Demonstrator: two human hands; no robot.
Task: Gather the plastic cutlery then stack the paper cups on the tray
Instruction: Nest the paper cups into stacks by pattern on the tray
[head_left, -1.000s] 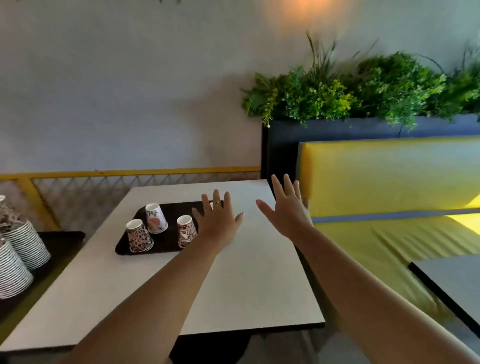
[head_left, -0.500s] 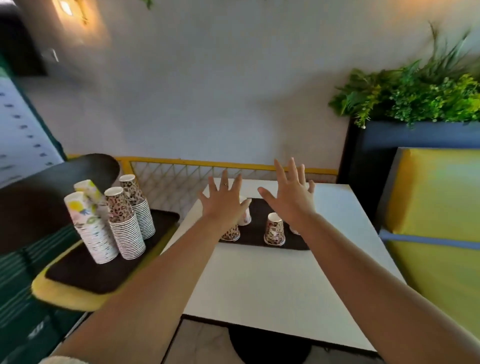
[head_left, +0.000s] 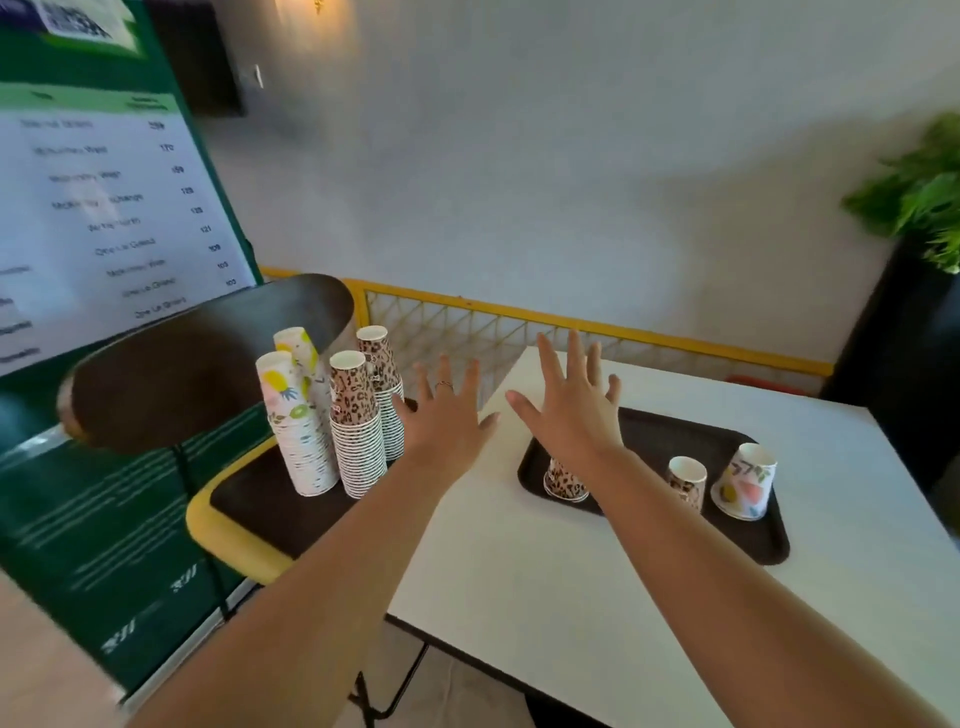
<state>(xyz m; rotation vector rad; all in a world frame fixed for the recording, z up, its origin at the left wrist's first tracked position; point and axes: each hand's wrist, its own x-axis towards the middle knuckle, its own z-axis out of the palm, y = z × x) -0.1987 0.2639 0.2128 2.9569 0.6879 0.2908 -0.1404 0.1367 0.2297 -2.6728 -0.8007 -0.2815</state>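
since half a second ago the view has swung left, so the black rectangular tray (head_left: 748, 540) now sits right of both hands. nearest, the white tabletop (head_left: 571, 597) shows no plastic cutlery. left hand (head_left: 447, 426) and right hand (head_left: 571, 415) hover with fingers spread, holding nothing. three upturned patterned paper cups (head_left: 687, 480) stand apart on the tray. best to find the cutlery first, then nest cups rim over base. farther left stand tall stacked cup columns (head_left: 358, 415).

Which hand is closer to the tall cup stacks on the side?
Left. The left hand hovers just right of the cup stacks; the right hand is farther right, over the tray.
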